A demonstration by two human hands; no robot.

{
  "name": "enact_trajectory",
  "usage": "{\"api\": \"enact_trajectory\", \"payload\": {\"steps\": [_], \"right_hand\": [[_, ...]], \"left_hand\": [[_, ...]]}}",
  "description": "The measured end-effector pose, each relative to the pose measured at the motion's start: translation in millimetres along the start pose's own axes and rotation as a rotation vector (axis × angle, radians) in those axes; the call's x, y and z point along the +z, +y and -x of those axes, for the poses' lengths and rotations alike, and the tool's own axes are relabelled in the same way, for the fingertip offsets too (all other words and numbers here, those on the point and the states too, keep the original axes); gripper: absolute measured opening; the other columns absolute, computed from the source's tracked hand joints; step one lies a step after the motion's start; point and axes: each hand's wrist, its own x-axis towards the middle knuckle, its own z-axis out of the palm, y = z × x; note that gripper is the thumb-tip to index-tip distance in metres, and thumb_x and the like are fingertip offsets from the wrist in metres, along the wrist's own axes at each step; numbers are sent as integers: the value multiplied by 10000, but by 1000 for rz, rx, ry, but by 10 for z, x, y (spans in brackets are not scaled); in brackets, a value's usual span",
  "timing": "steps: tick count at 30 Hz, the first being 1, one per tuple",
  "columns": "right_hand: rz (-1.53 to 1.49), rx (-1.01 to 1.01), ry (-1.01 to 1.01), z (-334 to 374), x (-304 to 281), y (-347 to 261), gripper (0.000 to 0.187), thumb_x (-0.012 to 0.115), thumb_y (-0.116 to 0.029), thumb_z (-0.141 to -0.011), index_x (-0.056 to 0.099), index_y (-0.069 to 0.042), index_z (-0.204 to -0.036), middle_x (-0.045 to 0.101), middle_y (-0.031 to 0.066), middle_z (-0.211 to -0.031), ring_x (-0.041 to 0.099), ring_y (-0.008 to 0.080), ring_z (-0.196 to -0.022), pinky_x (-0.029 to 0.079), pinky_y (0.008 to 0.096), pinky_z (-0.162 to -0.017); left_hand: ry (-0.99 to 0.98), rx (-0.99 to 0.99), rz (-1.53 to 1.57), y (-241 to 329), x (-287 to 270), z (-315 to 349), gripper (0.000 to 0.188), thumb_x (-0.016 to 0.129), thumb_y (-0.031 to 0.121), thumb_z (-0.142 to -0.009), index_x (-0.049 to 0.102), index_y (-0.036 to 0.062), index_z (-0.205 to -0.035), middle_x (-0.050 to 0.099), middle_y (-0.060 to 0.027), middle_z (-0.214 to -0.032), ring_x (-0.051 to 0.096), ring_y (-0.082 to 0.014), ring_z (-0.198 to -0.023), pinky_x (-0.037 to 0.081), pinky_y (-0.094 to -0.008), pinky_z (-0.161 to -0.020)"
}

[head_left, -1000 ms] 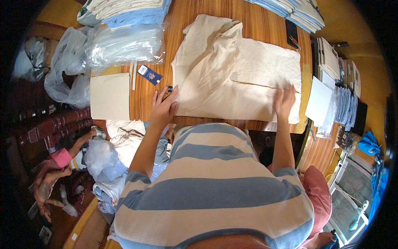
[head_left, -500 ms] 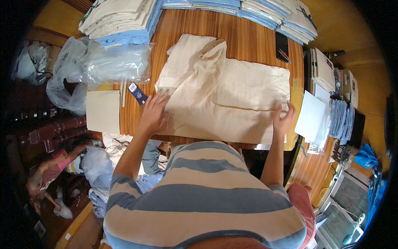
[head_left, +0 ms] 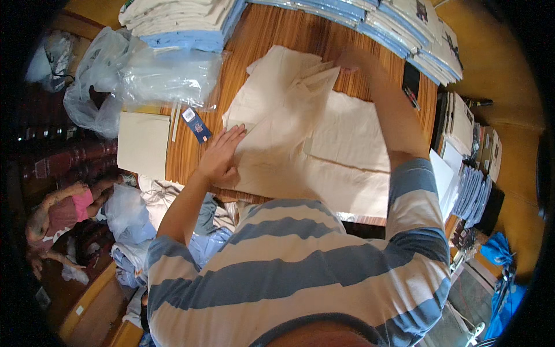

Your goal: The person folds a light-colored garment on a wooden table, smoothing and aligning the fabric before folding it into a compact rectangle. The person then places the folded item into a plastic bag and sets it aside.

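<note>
A cream cloth garment [head_left: 277, 127] lies partly folded on the wooden table in front of me. My left hand [head_left: 221, 155] rests on its left edge, fingers stretched out flat. At the far side, my right hand [head_left: 350, 59] is smeared by motion beside a pulled-out tip of the cloth, which runs taut toward its fingers. A folded layer with a straight edge lies on the garment's right part, partly behind my right forearm. Close to my left fingers is a small dark blue tag [head_left: 196, 125] on the tabletop.
Stacked cream and blue packed garments [head_left: 179, 26] line the table's far edge. Clear plastic bags [head_left: 167, 81] and a beige card stack [head_left: 143, 144] are at the left. A dark phone [head_left: 411, 78] with small scissors [head_left: 412, 98] lies far right. Another person [head_left: 60, 217] is at the lower left.
My right hand has gone from the garment's near right edge to its far side, and the cloth there is drawn out to a point. My left hand stays on the left edge.
</note>
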Motion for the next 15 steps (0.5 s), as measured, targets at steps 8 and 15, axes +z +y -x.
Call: {"api": "enact_trajectory", "payload": {"steps": [8, 15], "right_hand": [[-753, -148, 723, 2605, 375, -347, 209, 639, 51, -941, 618, 14, -1146, 655, 59, -932, 613, 96, -780, 524, 272, -686], [-569, 305, 798, 3557, 2482, -323, 218, 653, -39, -953, 635, -18, -1169, 685, 153, -907, 637, 199, -685, 539, 332, -668]], "left_hand": [[77, 11, 20, 55, 1, 88, 990, 641, 161, -617, 358, -18, -1548, 290, -209, -1677, 258, -394, -1556, 156, -534, -1290], [2, 61, -130, 92, 22, 308, 952, 719, 170, -651, 419, 86, -1550, 305, -177, -1677, 281, -377, -1548, 179, -540, -1284]]}}
